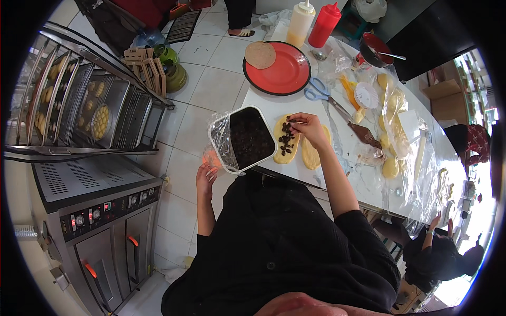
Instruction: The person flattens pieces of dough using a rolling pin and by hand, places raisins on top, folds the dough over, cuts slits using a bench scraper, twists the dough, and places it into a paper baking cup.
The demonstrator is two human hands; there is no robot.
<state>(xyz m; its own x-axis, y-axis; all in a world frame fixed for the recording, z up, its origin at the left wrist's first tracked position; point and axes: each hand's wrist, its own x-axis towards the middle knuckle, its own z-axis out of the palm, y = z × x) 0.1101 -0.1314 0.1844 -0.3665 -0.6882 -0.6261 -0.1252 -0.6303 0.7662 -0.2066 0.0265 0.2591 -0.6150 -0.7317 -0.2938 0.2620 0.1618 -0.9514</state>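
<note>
My left hand [205,180] supports a white square tub [276,138] at its near left corner, fingers partly hidden beneath it. Dark raisins [250,138] fill the tub, and clear plastic film [220,134] is folded back over its left side. My right hand [310,129] is pinched over a flat oval of yellow dough [280,126], with dark raisins at the fingertips. Several raisins lie in a strip down the middle of that dough. Just right of it, partly under my right wrist, lies a second, plain dough oval [311,155].
Farther back on the table are a red plate [290,71] with a round brown disc [260,55], two squeeze bottles [324,25] and blue-handled scissors [319,92]. Film-covered dough pieces [390,131] line the right. An oven [105,221] and tray rack [100,105] stand left. Another person [440,255] works at lower right.
</note>
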